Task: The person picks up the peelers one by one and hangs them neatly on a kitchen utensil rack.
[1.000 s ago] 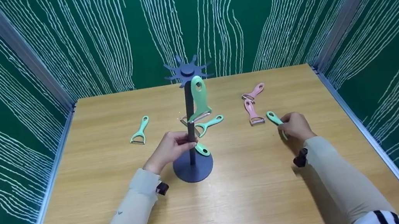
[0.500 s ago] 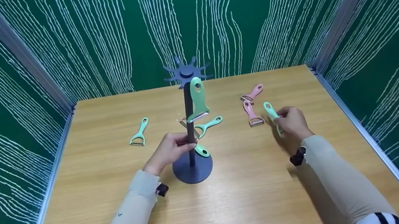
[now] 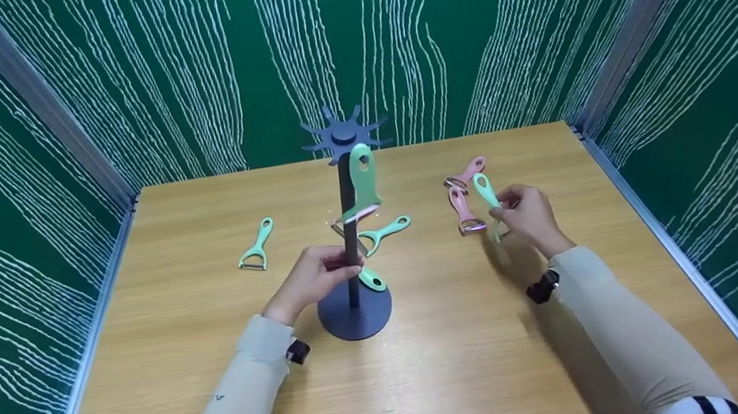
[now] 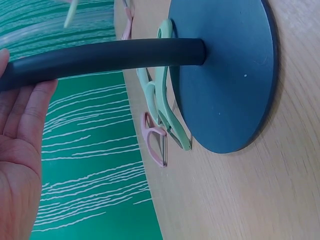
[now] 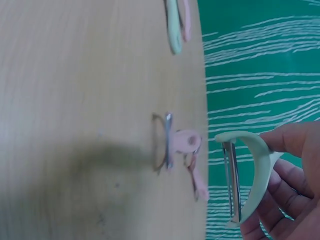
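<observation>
My left hand (image 3: 313, 274) grips the dark post (image 3: 354, 283) of a stand with a round base (image 3: 341, 319) and a hooked, star-shaped top (image 3: 342, 135). From a front hook hangs a green peeler (image 3: 363, 179). At the right, my right hand (image 3: 531, 217) pinches another green Y-shaped peeler (image 5: 260, 172) at its handle, raised over the table with its handle end pointing away. Two pink peelers (image 3: 462, 208) lie just left of that hand. Behind the post lie two green peelers (image 3: 390, 228) and, in the left wrist view, a pink peeler (image 4: 152, 137), partly hidden from the head camera.
One more green peeler (image 3: 260, 244) lies on the left of the wooden table (image 3: 435, 371). Green walls (image 3: 178, 82) with white wavy lines enclose the table at the back and both sides.
My right hand has lifted the green peeler and carried it leftward and away from me, close beside the pink peelers. My left hand stays on the post.
</observation>
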`<control>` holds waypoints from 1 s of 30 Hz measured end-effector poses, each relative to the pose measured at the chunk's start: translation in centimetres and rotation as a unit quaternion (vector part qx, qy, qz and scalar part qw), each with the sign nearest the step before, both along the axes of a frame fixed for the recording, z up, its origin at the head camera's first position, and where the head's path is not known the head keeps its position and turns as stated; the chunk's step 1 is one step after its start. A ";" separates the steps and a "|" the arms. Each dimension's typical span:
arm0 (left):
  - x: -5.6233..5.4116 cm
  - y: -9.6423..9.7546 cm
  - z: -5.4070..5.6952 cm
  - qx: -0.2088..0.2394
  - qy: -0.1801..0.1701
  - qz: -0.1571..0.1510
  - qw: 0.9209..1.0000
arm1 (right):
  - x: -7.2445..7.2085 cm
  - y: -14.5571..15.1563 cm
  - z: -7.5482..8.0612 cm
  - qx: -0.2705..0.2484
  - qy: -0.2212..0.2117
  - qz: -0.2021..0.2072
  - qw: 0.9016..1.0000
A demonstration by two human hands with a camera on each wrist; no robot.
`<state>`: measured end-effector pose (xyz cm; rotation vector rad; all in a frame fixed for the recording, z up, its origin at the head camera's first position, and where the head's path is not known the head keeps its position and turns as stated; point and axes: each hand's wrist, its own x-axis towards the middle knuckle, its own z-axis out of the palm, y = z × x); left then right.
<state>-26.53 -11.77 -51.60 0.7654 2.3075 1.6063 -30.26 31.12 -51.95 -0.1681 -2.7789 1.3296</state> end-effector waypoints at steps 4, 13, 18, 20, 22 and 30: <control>0.0 0.0 -0.1 -0.003 -0.006 -0.003 1.000 | 0.1 -0.7 0.7 -0.012 0.007 0.008 1.000; -0.1 -0.1 0.0 -0.007 -0.019 0.005 1.000 | 0.7 -2.5 2.9 -0.038 0.034 0.030 0.998; -0.1 -0.1 -0.2 -0.004 -0.016 0.002 1.000 | 1.1 -3.7 3.9 -0.043 0.072 0.036 0.996; -0.1 0.0 -0.3 -0.001 -0.011 -0.002 1.000 | 1.4 -4.2 4.2 -0.040 0.096 0.038 0.994; -0.1 0.0 -0.3 0.002 -0.009 -0.002 1.000 | 1.6 -4.7 4.6 -0.038 0.120 0.042 0.991; -0.1 -0.1 -0.2 -0.005 -0.010 0.004 1.000 | 2.4 -6.4 6.1 -0.063 0.151 0.061 0.985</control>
